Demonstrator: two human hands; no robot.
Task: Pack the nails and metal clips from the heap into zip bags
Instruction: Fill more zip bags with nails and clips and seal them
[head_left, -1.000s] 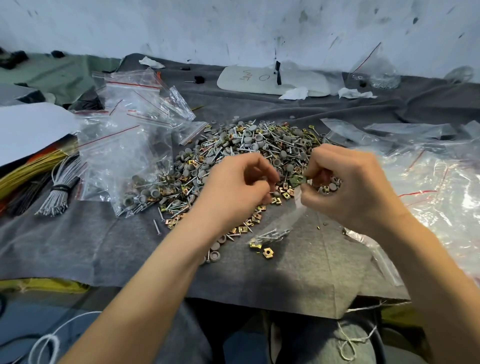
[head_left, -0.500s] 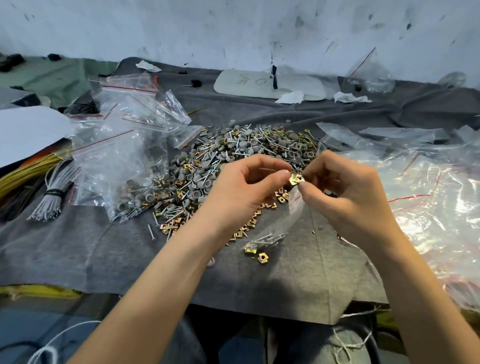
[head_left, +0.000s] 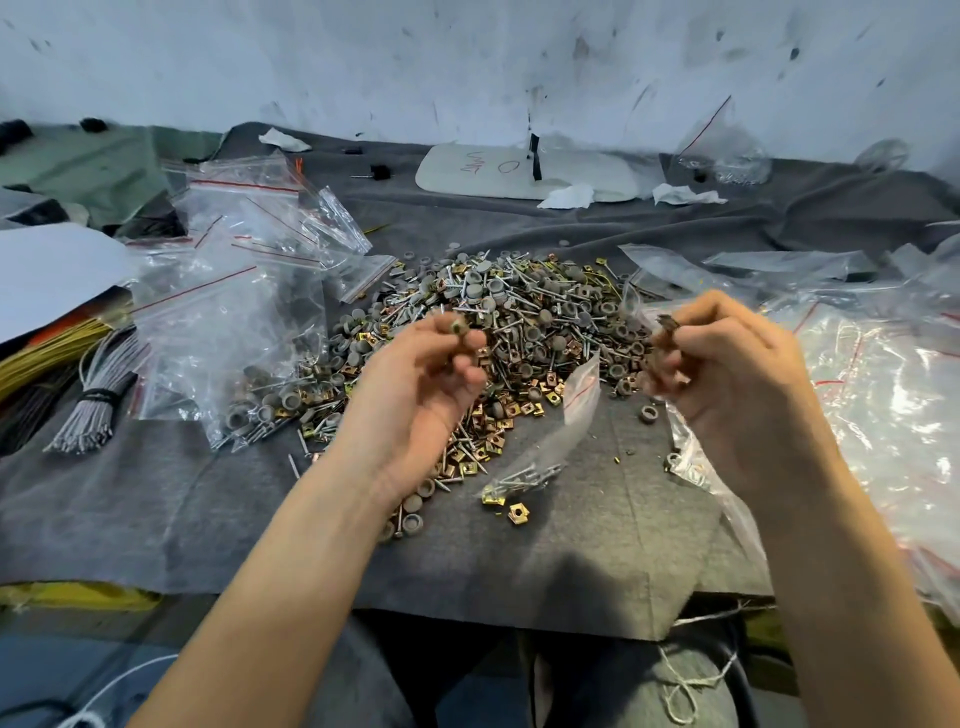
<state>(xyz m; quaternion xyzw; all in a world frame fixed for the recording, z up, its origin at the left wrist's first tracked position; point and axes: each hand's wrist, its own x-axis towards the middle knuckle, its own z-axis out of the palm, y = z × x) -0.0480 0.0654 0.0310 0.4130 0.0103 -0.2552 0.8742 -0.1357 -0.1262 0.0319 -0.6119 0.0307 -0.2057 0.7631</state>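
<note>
The heap of nails, grey caps and gold metal clips (head_left: 524, 317) lies on the grey cloth. Over its near edge, my left hand (head_left: 426, 379) pinches a small blurred metal piece (head_left: 458, 327) at its fingertips. My right hand (head_left: 727, 379) is to the right, with its fingers curled round a blurred metal clip (head_left: 668, 323) and more small pieces in the palm. A small zip bag (head_left: 553, 441) with nails and a clip inside lies between the hands, touched by neither. One loose gold clip (head_left: 518, 513) sits just in front of it.
Filled and empty zip bags (head_left: 234, 322) are piled at the left, beside a bundle of grey cables (head_left: 93, 395) and yellow ones. More clear bags (head_left: 883, 395) cover the right side. A white board (head_left: 519, 171) lies at the back. The cloth's edge (head_left: 467, 608) runs near my lap.
My hands were together at the bag's mouth with a gold clip. They have moved apart, each with small pieces, and the bag is let go on the cloth.
</note>
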